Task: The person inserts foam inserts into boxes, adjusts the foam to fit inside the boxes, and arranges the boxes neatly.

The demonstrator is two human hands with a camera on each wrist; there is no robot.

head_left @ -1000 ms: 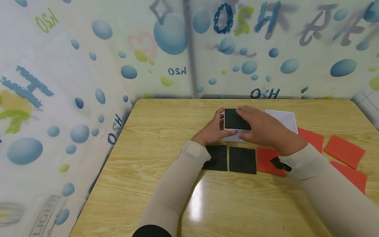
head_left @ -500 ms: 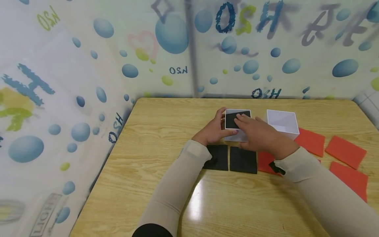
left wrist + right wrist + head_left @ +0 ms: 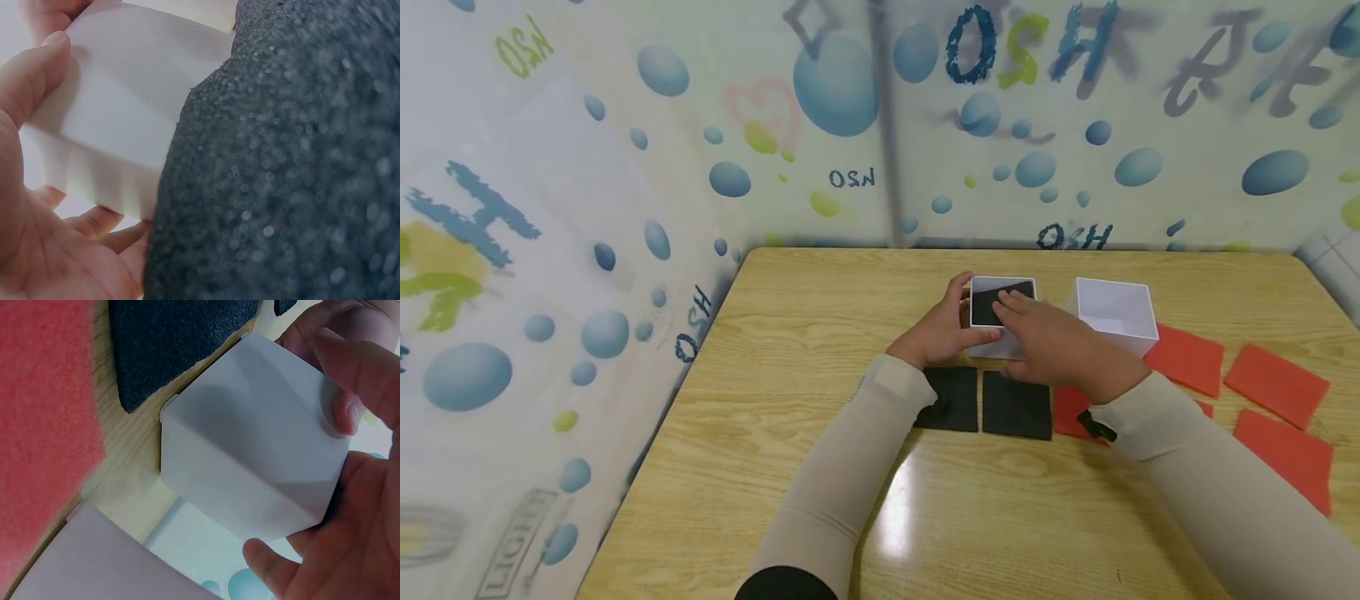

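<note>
On wood (image 3: 730,400), a white box (image 3: 988,351) holds black foam (image 3: 983,312).

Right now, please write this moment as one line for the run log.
left hand: holds left box | right hand: touches black square inside | right box: open-topped | table: black squares, red squares

Wood-grain counter (image 3: 730,433), light glare (image 3: 897,512) near the front. Pale printed wall covering (image 3: 572,242) behind and along the left: blue bubbles (image 3: 835,86), lime blobs (image 3: 825,204), pink heart outline, blue-and-lime "OSH" lettering (image 3: 1022,50), boxed "LIGHT" print (image 3: 516,546) low left. Dark vertical stripe (image 3: 887,142) behind. Pale tiled patch (image 3: 1333,254), far right, past the counter corner.
</note>
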